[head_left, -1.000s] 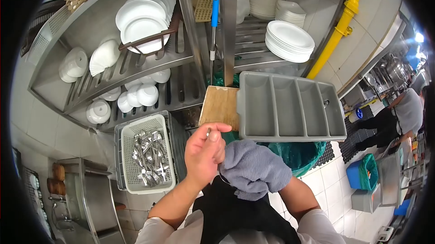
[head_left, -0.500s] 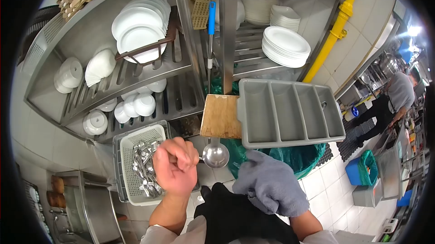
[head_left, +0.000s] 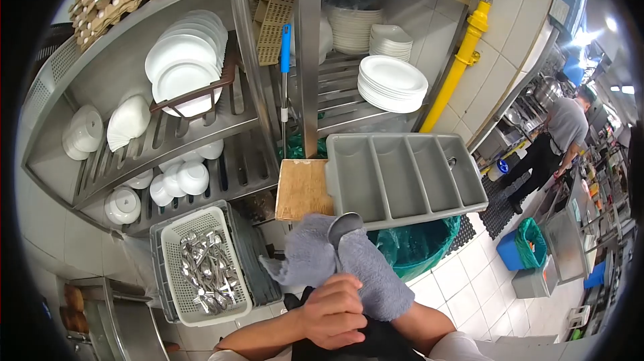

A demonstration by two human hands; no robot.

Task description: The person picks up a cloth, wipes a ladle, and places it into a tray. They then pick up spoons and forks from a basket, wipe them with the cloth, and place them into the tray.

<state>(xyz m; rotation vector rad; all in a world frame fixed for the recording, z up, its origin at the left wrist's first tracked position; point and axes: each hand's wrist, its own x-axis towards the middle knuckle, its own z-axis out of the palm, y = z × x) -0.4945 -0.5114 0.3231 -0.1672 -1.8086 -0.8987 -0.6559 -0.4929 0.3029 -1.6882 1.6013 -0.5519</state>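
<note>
My left hand (head_left: 333,313) is closed low in front of my body, its fingers wrapped round what appears to be the handle of a metal ladle. The ladle's bowl (head_left: 346,225) sticks up above, tilted and seen partly from the side, with a grey cloth (head_left: 379,270) folded about it. My right hand (head_left: 406,315) is draped in that cloth and grips it round the ladle; its fingers are hidden underneath. Beyond the hands, a grey divided tray (head_left: 388,172) rests partly on a wooden board (head_left: 303,190). A small metal spoon (head_left: 451,162) lies in its rightmost compartment.
To the left, a white basket (head_left: 173,233) of metal spoons sits on a stacked grey crate (head_left: 258,260). Steel shelves (head_left: 201,180) hold white plates (head_left: 181,82) and bowls (head_left: 123,205). A green-lined bin (head_left: 429,247) stands beneath the tray. At the right, another person (head_left: 567,126) stands.
The ladle has come from beside my left fist into the cloth. My left hand has moved down and right, close to my right hand. The cloth now surrounds the ladle.
</note>
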